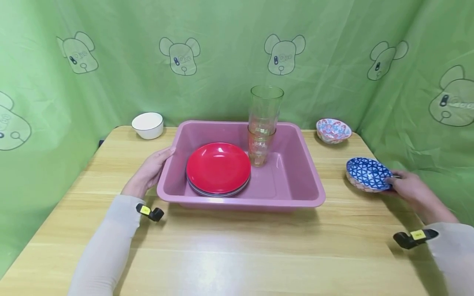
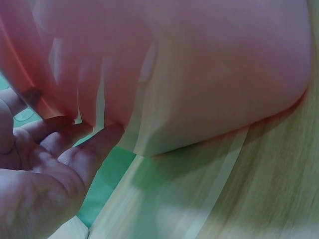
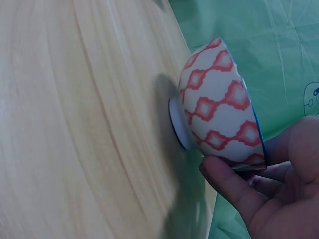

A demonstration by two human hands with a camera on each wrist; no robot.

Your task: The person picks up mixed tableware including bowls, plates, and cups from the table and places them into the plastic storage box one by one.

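A pink plastic tub (image 1: 298,201) stands mid-table with a stack of plates inside, a red plate (image 1: 218,168) on top. Stacked yellowish glasses (image 1: 261,144) stand behind the plates. My left hand (image 1: 149,170) holds the tub's left rim, its fingers (image 2: 92,149) against the outer wall. At the right, my right hand (image 1: 409,189) pinches the edge of a bowl (image 1: 366,174), blue-patterned inside. The right wrist view shows red diamonds on that bowl's white outside (image 3: 219,104). The bowl tilts and seems just off the table.
A white bowl (image 1: 148,126) with a dark rim sits at the back left. Another patterned bowl (image 1: 333,131) sits at the back right, beyond the held one. Green curtains (image 1: 229,98) close in the wooden table (image 1: 237,246) at the back and sides.
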